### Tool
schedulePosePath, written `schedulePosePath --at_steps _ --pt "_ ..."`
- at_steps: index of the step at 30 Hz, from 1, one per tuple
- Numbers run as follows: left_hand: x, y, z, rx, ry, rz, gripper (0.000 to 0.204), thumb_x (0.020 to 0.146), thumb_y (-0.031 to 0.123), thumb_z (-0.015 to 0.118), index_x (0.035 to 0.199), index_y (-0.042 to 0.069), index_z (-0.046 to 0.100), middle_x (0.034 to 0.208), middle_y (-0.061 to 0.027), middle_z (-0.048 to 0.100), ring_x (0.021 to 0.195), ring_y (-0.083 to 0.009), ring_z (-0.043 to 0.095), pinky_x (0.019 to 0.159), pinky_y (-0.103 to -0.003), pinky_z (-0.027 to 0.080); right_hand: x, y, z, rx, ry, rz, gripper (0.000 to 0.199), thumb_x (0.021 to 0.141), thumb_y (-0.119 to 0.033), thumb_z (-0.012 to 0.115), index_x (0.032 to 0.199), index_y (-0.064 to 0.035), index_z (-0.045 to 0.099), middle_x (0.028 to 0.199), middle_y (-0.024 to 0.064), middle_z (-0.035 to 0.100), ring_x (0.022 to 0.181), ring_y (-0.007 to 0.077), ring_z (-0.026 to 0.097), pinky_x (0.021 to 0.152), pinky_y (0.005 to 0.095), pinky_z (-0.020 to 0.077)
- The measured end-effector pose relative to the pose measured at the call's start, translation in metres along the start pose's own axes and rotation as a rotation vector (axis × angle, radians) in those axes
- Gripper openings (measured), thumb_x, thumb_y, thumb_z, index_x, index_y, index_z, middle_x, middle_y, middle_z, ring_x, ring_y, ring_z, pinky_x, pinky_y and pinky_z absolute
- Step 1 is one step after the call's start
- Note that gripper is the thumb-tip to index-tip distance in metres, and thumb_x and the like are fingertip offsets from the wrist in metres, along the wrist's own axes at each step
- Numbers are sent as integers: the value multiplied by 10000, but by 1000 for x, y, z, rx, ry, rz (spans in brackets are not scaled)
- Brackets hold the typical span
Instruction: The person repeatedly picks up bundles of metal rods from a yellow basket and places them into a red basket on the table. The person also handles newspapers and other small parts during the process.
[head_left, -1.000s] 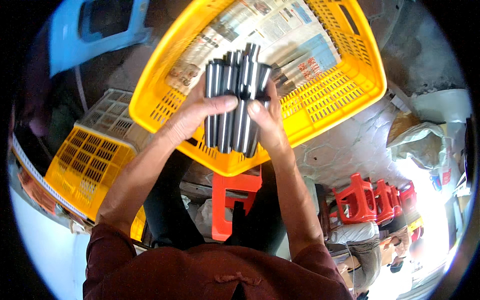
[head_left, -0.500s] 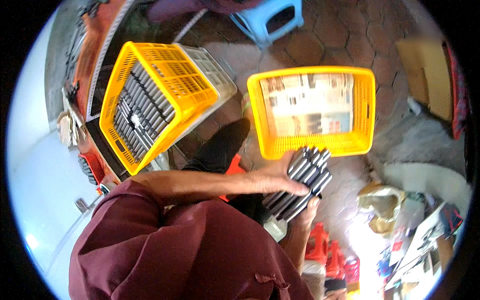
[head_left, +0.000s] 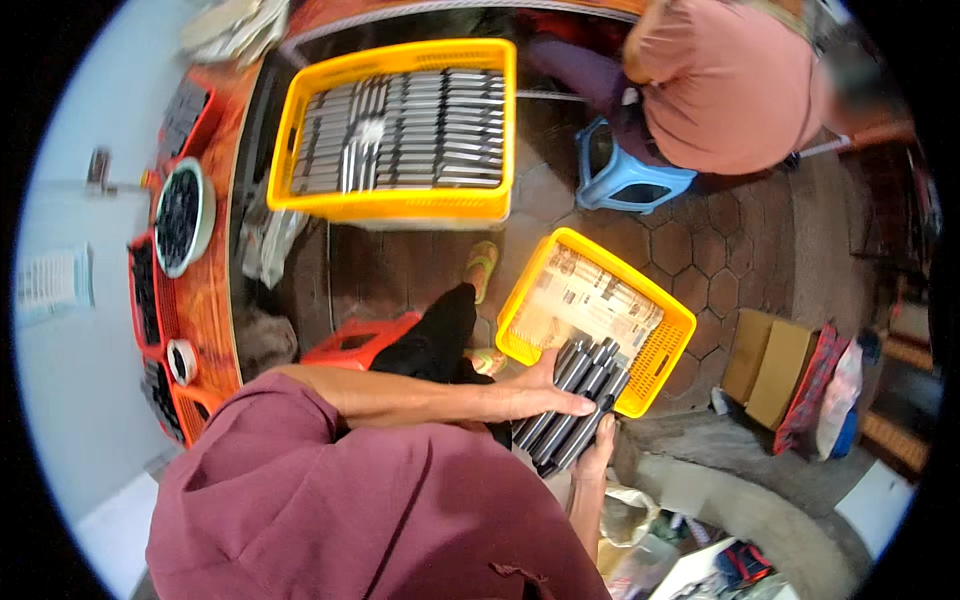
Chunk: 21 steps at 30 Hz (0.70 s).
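Note:
A bundle of several black and silver cylindrical rods (head_left: 568, 405) is gripped between my two hands, tilted up toward the right. My left hand (head_left: 540, 393) wraps the bundle from its left side, the thumb lying across the top. From below, my right hand (head_left: 597, 452) clasps its right side, mostly hidden by the rods. Just beyond the bundle is a yellow plastic crate (head_left: 675, 352) lined with newspaper (head_left: 590, 290); the rods' far ends overlap its near edge in view. Farther off at the left, another yellow crate (head_left: 400, 207) holds tidy rows of similar rods with a small white piece on them.
A person in a pink shirt (head_left: 735, 90) sits on a blue stool (head_left: 635, 188) at the far right. A red stool (head_left: 362, 338) is near my leg. Along the left runs a bench (head_left: 215, 290) with a bowl of dark parts (head_left: 182, 215). Cardboard (head_left: 770, 370) leans at right.
My view has swung, bringing the seated person and left bench into sight. Both hands still hold the rods, which now overlap the newspaper-lined crate in the picture.

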<state>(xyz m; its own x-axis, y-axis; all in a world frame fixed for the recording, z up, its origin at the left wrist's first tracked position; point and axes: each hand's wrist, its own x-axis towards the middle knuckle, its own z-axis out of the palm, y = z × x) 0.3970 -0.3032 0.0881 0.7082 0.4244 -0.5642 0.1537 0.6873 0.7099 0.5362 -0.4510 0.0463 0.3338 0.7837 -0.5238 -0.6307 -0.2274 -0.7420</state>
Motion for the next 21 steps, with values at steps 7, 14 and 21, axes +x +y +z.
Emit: schedulePosePath --at_steps 7,14,21 --pt "-51 4 -28 -121 139 212 1107 681 429 833 1425 -76 188 1335 -230 420 1299 -318 409 1117 -390 300 -7 -16 60 -172 -72 43 670 951 -557 519 1361 -31 463 1235 125 590 1083 249 610 939 399 511" --pt "-93 52 -142 -105 307 308 1082 690 489 810 1416 -62 228 1303 -220 428 1279 -315 415 1100 -392 310 47 -1 191 -304 -186 146 783 870 -659 559 1345 -41 489 1230 134 598 1091 253 618 947 398 516" --pt "-151 126 -283 -214 284 253 1069 739 441 797 1463 -40 175 1407 -223 334 1385 -305 298 1160 -393 219 101 30 348 -332 -279 270 933 768 -645 690 1451 -101 361 1308 130 533 1166 280 567 993 432 493"
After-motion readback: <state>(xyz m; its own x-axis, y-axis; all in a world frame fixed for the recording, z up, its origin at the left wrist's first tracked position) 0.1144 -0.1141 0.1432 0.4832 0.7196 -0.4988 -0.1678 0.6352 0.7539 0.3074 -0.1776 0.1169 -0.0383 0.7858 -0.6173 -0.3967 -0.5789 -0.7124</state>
